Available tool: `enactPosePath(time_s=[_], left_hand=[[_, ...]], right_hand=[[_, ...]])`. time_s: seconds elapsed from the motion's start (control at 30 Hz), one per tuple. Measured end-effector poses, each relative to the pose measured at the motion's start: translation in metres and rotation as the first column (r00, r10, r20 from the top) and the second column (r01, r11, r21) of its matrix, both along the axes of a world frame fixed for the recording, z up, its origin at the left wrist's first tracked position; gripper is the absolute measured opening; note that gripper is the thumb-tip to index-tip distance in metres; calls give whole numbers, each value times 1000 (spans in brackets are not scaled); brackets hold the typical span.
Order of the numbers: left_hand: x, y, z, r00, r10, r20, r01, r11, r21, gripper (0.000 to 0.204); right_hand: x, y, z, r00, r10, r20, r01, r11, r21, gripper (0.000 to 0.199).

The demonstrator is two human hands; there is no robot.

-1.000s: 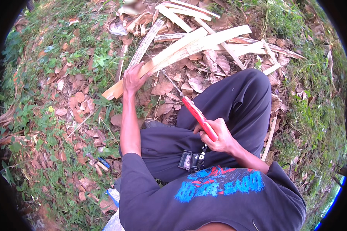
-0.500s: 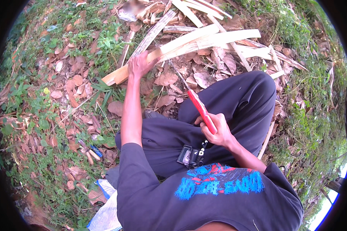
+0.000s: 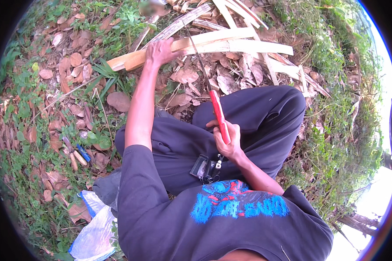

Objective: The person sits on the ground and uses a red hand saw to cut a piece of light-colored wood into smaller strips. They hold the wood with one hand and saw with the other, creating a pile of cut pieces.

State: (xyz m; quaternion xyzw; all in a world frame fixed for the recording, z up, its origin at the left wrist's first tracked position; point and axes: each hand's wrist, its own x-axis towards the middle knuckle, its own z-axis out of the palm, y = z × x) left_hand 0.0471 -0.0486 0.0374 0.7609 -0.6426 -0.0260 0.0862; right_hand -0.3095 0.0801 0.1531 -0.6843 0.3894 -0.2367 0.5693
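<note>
My left hand (image 3: 160, 53) is closed over two long pale strips of wood, pressing them near their left ends. The upper strip (image 3: 222, 35) crosses over the lower strip (image 3: 257, 46), and both run off to the right. In my right hand (image 3: 228, 140) is the red handle of a hand saw (image 3: 217, 111). Its thin dark blade slants up and to the left, lying across the strips just right of my left hand. How deep the blade sits in the wood, I cannot tell.
More wood strips (image 3: 185, 19) lie scattered beyond, over dry leaves. Small hand tools with pale and blue handles (image 3: 76, 155) rest in the grass at the left. A white and blue sack (image 3: 96, 237) is at the lower left. My bent legs (image 3: 265, 113) fill the middle.
The saw's handle has shifted slightly left and the blade stands steeper across the strips. My left hand keeps its hold. The whole view has turned a little.
</note>
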Motion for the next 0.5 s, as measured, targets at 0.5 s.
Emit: enactPosePath(time_s=[0.5], left_hand=[[-3,-1,-7,996,39,-80,-40,999,-12,94]], right_hand=[[1,14,-7,1000,4,-31,-6,999,-41,25]])
